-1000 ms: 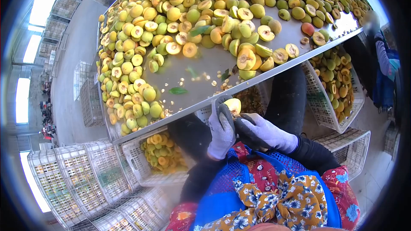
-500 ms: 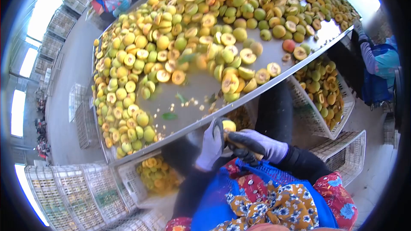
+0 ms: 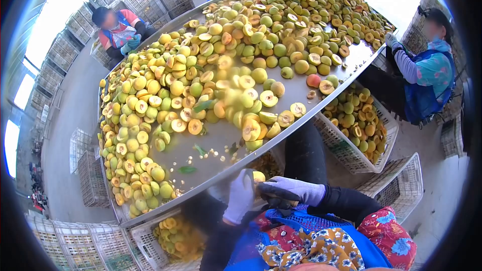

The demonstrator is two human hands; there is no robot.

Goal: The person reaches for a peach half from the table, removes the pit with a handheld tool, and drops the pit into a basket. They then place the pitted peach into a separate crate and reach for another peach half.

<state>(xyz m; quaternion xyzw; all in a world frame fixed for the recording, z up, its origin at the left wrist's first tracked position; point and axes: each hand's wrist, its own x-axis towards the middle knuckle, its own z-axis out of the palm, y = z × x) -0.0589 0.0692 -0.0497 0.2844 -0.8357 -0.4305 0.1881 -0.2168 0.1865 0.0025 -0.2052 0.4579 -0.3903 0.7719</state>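
My left hand (image 3: 241,196), in a light purple glove with dark fingertips, is closed around a yellow fruit (image 3: 258,176). Against that fruit, from the right, comes my right hand (image 3: 291,190), gloved the same way, its dark fingers wrapped round a tool with a light brown handle (image 3: 294,203). The tool's working end is hidden between the hands. Both hands are just below the near rim of a metal table (image 3: 221,170), which bears many whole and halved green and yellow fruits (image 3: 175,88).
White crates of fruit stand below the table, at right (image 3: 351,158) and lower left (image 3: 145,241). An empty-looking crate (image 3: 401,185) is tipped at right. One person (image 3: 118,32) is at upper left, another (image 3: 427,75) at right. Crates are stacked behind.
The camera view has shifted, so the table sits lower and more left, and more of both people shows. My hands remain together around the fruit and the tool.
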